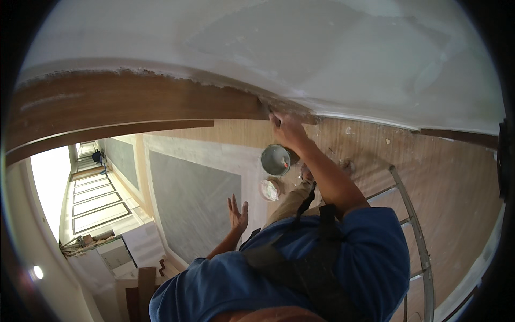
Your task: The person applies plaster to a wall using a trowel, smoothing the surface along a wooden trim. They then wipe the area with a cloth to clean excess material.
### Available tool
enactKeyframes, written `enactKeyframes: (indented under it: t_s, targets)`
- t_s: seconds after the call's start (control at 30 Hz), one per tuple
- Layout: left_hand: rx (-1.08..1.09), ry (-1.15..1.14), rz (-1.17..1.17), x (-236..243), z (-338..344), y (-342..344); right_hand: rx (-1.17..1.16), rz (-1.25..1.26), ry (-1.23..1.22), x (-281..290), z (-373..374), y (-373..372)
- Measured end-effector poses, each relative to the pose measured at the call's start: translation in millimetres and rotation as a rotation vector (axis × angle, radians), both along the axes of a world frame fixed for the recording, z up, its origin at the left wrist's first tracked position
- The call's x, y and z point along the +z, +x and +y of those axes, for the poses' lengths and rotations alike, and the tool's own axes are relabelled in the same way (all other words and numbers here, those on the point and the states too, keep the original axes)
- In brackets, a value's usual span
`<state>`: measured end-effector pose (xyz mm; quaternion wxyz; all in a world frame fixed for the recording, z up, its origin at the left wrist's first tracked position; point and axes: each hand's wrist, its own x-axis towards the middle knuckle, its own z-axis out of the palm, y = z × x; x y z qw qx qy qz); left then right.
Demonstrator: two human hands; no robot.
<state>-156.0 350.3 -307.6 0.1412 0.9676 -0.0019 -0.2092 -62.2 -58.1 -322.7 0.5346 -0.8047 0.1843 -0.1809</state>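
Observation:
My right hand (289, 130) reaches up to the joint between a brown wooden door frame (134, 102) and a white plastered wall (348, 48). Its fingers are closed around what looks like a putty knife (264, 104), whose blade meets the edge of the wood; the grip is mostly hidden. Rough white filler runs along that seam. Lower down, my left hand (236, 216) hangs in the air with its fingers spread and nothing in them.
Below stand a grey bucket (274, 160) with something orange inside and a round container with white material (270, 189). A metal ladder (413, 220) is at my right. White scraps dot the wood-look floor (456, 182). Boards (146, 287) lie lower left.

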Motion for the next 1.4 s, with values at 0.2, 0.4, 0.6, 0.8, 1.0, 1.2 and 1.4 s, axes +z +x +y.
enactKeyframes:
  t_s: [0.2, 0.4, 0.6, 0.8, 1.0, 1.2, 1.4]
  targets:
    - [0.023, -0.023, -0.006, 1, -4, 0, 0.029, 0.014, -0.011, 10, -6, 4]
    - [0.006, -0.009, -0.025, -4, -1, 1, 0.115, 0.128, 0.100, 33, -15, 5]
    - [-0.028, -0.003, -0.029, -5, -1, 4, 0.069, 0.040, 0.018, 42, -21, 3]
    - [-0.005, -0.021, -0.039, -2, -5, 4, 0.118, 0.065, 0.089, 56, -20, 4]
    - [0.018, -0.030, -0.032, 2, -12, 6, 0.085, -0.001, 0.057, 51, -18, 10]
    - [0.018, 0.005, -0.036, 0, -11, 6, 0.101, 0.049, 0.063, 65, -21, 9]
    - [0.017, -0.010, -0.041, -2, -12, 4, 0.185, 0.145, 0.185, 96, -34, 6]
